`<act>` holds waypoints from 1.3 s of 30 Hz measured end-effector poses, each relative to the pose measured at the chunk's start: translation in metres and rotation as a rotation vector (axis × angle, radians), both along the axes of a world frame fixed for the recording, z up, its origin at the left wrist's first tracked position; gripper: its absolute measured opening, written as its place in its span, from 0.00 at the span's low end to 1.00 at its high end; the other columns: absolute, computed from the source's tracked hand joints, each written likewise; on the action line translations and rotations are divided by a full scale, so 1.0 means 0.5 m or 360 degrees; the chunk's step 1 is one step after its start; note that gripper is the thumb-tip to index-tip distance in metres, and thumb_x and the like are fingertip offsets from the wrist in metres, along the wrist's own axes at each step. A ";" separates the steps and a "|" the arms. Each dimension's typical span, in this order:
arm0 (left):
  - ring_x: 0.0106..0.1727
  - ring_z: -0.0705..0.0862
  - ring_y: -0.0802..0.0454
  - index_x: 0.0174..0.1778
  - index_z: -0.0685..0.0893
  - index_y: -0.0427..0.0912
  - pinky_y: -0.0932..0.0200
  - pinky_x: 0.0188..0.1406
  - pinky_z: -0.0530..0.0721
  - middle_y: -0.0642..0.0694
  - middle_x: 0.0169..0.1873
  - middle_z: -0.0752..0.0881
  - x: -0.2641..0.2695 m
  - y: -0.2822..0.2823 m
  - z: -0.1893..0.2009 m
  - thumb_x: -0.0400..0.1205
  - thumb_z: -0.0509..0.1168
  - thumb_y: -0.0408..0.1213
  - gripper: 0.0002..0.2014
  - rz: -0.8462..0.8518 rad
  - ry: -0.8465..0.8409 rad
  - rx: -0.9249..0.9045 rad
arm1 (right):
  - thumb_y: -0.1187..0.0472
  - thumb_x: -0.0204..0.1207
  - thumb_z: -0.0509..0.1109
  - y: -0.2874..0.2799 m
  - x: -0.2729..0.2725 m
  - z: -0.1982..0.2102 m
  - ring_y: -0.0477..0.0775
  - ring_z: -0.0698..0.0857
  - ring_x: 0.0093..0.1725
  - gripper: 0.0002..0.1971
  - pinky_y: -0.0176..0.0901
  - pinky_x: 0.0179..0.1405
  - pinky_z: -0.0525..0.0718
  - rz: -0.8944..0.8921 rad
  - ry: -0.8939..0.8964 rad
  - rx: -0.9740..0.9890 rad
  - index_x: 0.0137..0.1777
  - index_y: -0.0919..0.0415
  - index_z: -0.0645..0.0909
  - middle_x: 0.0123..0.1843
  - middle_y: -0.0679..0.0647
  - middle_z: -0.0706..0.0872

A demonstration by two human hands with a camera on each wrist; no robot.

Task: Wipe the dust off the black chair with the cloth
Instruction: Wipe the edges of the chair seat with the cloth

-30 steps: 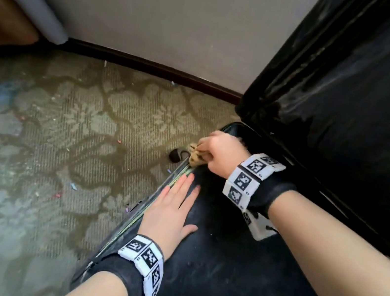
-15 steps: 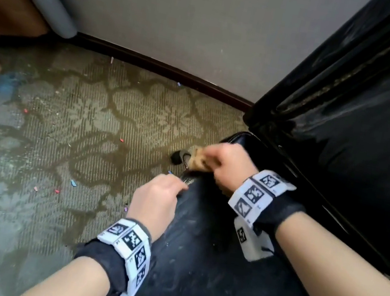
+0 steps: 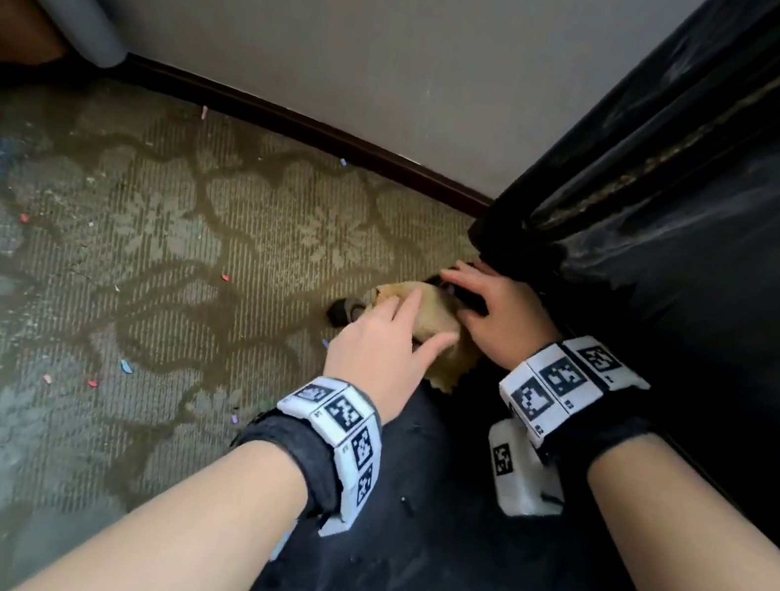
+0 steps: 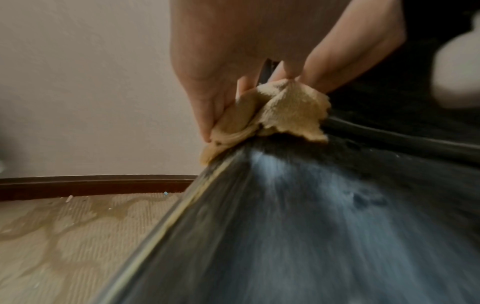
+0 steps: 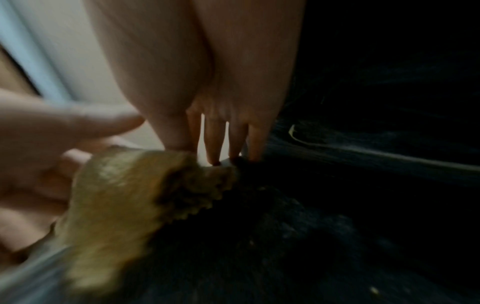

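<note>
We pinch the cloth (image 3: 431, 318) in our left hand (image 3: 381, 346) at the chair (image 3: 459, 568) seat's 12 o'clock corner, likely taking over; right hand (image 3: 503, 320), fingers straight, steadies it.

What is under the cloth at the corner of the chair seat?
The cloth lies over the back left corner of the black chair seat, draped past its edge. The left hand grips it. The seat corner beneath it is covered.

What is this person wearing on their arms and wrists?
Both forearms are bare, with no sleeves. The left hand and the right hand each have a black fabric wristband carrying a band of white square tiles printed with black-and-white codes. A white box hangs under the right wrist.
</note>
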State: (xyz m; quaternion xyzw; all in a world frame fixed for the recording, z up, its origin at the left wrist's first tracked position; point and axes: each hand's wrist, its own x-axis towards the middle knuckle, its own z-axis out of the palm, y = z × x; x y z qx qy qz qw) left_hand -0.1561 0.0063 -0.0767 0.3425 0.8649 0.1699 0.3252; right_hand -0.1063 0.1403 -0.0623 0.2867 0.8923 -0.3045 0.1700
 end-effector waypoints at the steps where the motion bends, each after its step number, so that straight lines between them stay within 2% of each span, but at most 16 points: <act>1: 0.71 0.73 0.44 0.80 0.60 0.51 0.51 0.65 0.73 0.45 0.75 0.71 -0.001 0.014 0.000 0.81 0.50 0.62 0.32 0.0010 0.0009 -0.0058 | 0.71 0.78 0.59 0.003 0.009 -0.002 0.52 0.57 0.82 0.25 0.39 0.78 0.52 0.0147 -0.0127 0.0005 0.75 0.55 0.69 0.81 0.55 0.63; 3: 0.68 0.76 0.39 0.79 0.61 0.53 0.49 0.61 0.75 0.42 0.72 0.73 -0.005 0.035 -0.004 0.81 0.52 0.62 0.31 0.0002 0.0021 -0.0154 | 0.67 0.78 0.62 0.003 0.019 -0.008 0.52 0.49 0.83 0.28 0.43 0.80 0.48 0.0304 -0.0239 0.0015 0.77 0.53 0.64 0.84 0.53 0.54; 6: 0.70 0.75 0.41 0.79 0.61 0.53 0.49 0.64 0.75 0.42 0.74 0.71 -0.005 0.026 -0.014 0.82 0.62 0.48 0.29 -0.0064 0.0015 -0.0158 | 0.62 0.73 0.72 -0.005 0.029 -0.010 0.52 0.45 0.83 0.37 0.45 0.81 0.49 0.0310 -0.0248 -0.0027 0.79 0.53 0.58 0.84 0.52 0.49; 8: 0.69 0.76 0.42 0.77 0.65 0.54 0.49 0.65 0.76 0.46 0.74 0.71 -0.004 -0.012 -0.022 0.81 0.64 0.41 0.27 -0.0021 -0.0015 -0.0048 | 0.61 0.71 0.74 -0.007 0.031 -0.011 0.51 0.45 0.83 0.42 0.45 0.81 0.51 0.0274 -0.0258 -0.0056 0.81 0.54 0.53 0.85 0.51 0.48; 10: 0.66 0.79 0.42 0.74 0.72 0.53 0.47 0.64 0.78 0.49 0.72 0.75 -0.002 -0.063 -0.019 0.80 0.64 0.34 0.25 0.0053 -0.0079 0.0038 | 0.61 0.73 0.72 -0.001 0.026 -0.005 0.50 0.45 0.83 0.42 0.45 0.81 0.52 0.0272 -0.0271 -0.0055 0.81 0.54 0.51 0.85 0.50 0.49; 13: 0.64 0.81 0.42 0.68 0.79 0.51 0.50 0.64 0.78 0.48 0.68 0.81 0.000 -0.142 -0.005 0.77 0.63 0.28 0.24 0.0127 -0.0139 0.0042 | 0.63 0.76 0.69 -0.002 0.020 0.002 0.52 0.45 0.83 0.36 0.45 0.82 0.51 0.0383 -0.0353 0.0045 0.80 0.56 0.54 0.85 0.51 0.47; 17: 0.64 0.82 0.46 0.67 0.80 0.53 0.57 0.69 0.75 0.47 0.64 0.84 -0.027 -0.212 0.003 0.78 0.65 0.28 0.23 0.0140 -0.0235 -0.0105 | 0.64 0.76 0.67 -0.046 0.010 0.003 0.56 0.46 0.83 0.34 0.48 0.82 0.54 0.0465 -0.0329 0.0227 0.80 0.56 0.57 0.85 0.55 0.46; 21: 0.67 0.79 0.46 0.73 0.73 0.50 0.62 0.69 0.68 0.46 0.67 0.81 -0.066 -0.172 -0.012 0.77 0.69 0.29 0.28 0.0294 -0.0220 0.0188 | 0.59 0.76 0.67 -0.123 -0.004 -0.014 0.57 0.44 0.83 0.34 0.52 0.82 0.51 0.0735 -0.0331 0.0179 0.80 0.53 0.57 0.85 0.55 0.46; 24: 0.66 0.79 0.46 0.65 0.81 0.43 0.65 0.67 0.66 0.44 0.64 0.83 -0.044 -0.145 -0.032 0.73 0.67 0.22 0.24 0.0151 -0.0230 0.0296 | 0.62 0.75 0.66 -0.134 -0.001 -0.026 0.55 0.43 0.83 0.33 0.51 0.82 0.47 0.0654 -0.0332 0.0122 0.79 0.52 0.58 0.85 0.55 0.47; 26: 0.60 0.82 0.45 0.56 0.86 0.38 0.68 0.63 0.68 0.42 0.57 0.85 -0.029 -0.175 -0.049 0.67 0.65 0.15 0.23 0.0153 -0.0250 0.0383 | 0.61 0.74 0.69 -0.129 -0.003 -0.027 0.55 0.44 0.83 0.34 0.50 0.81 0.46 0.0618 -0.0335 0.0086 0.79 0.53 0.60 0.84 0.56 0.48; 28: 0.57 0.82 0.47 0.49 0.87 0.38 0.67 0.65 0.70 0.46 0.53 0.84 -0.022 -0.232 -0.058 0.64 0.63 0.11 0.24 0.0132 -0.0267 0.0401 | 0.60 0.73 0.71 -0.126 -0.007 -0.027 0.55 0.44 0.83 0.35 0.50 0.81 0.45 0.0607 -0.0365 0.0052 0.79 0.54 0.60 0.84 0.56 0.48; 31: 0.58 0.80 0.55 0.47 0.88 0.42 0.58 0.70 0.72 0.57 0.54 0.81 -0.019 -0.329 -0.052 0.67 0.63 0.12 0.23 0.0078 -0.0296 0.0244 | 0.60 0.72 0.73 -0.133 -0.013 -0.029 0.55 0.43 0.83 0.36 0.50 0.81 0.44 0.0576 -0.0381 0.0046 0.78 0.54 0.61 0.84 0.56 0.48; 34: 0.58 0.80 0.59 0.47 0.89 0.47 0.53 0.69 0.75 0.66 0.53 0.79 -0.024 -0.407 -0.036 0.69 0.66 0.15 0.22 -0.0089 -0.0333 0.0107 | 0.60 0.72 0.73 -0.139 -0.018 -0.034 0.56 0.43 0.83 0.36 0.52 0.81 0.44 0.0578 -0.0409 0.0054 0.78 0.54 0.61 0.84 0.56 0.49; 36: 0.56 0.79 0.70 0.51 0.88 0.51 0.64 0.68 0.75 0.71 0.53 0.76 -0.045 -0.406 -0.019 0.73 0.67 0.19 0.21 -0.0153 -0.0419 0.0125 | 0.60 0.72 0.73 -0.140 -0.021 -0.037 0.57 0.43 0.83 0.36 0.53 0.81 0.45 0.0607 -0.0446 0.0069 0.78 0.54 0.61 0.84 0.57 0.49; 38: 0.56 0.77 0.75 0.58 0.85 0.52 0.77 0.64 0.70 0.66 0.56 0.78 -0.068 -0.360 -0.010 0.75 0.67 0.23 0.21 -0.0091 -0.0417 0.0252 | 0.60 0.72 0.73 -0.139 -0.024 -0.040 0.57 0.43 0.83 0.37 0.54 0.81 0.46 0.0640 -0.0461 0.0080 0.79 0.54 0.60 0.84 0.57 0.49; 39: 0.59 0.76 0.73 0.61 0.83 0.49 0.78 0.65 0.66 0.61 0.59 0.79 -0.077 -0.326 -0.011 0.76 0.67 0.23 0.21 -0.0087 -0.0334 0.0312 | 0.60 0.72 0.73 -0.137 -0.023 -0.042 0.57 0.43 0.83 0.37 0.54 0.81 0.46 0.0640 -0.0455 0.0083 0.79 0.54 0.60 0.84 0.57 0.49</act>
